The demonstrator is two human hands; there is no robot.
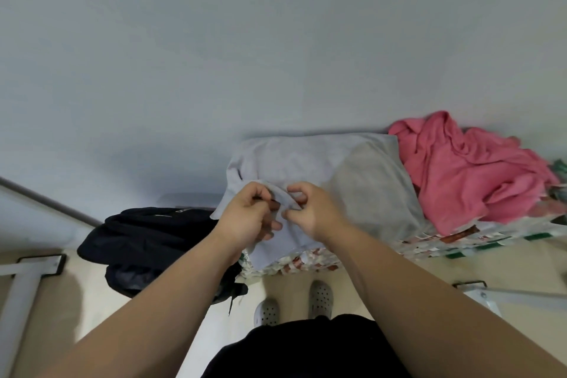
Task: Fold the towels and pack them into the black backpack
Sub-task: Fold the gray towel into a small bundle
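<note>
A pale grey towel [294,159] lies spread over the near end of a bed, its left part hanging over the edge. My left hand [248,212] and my right hand [313,209] are close together and both pinch the same raised fold of this towel near its front. A second, darker grey towel [371,190] lies flat just right of it. A crumpled pink towel [466,172] is heaped further right against the wall. The black backpack [144,239] slumps on the floor to the left of the bed, under my left forearm.
The bed has a patterned red, white and green cover [429,242]. A plain pale wall [245,55] fills the back. White metal frame legs stand at the left [21,285] and at the right [491,298]. My feet in white perforated clogs [320,298] are on the beige floor.
</note>
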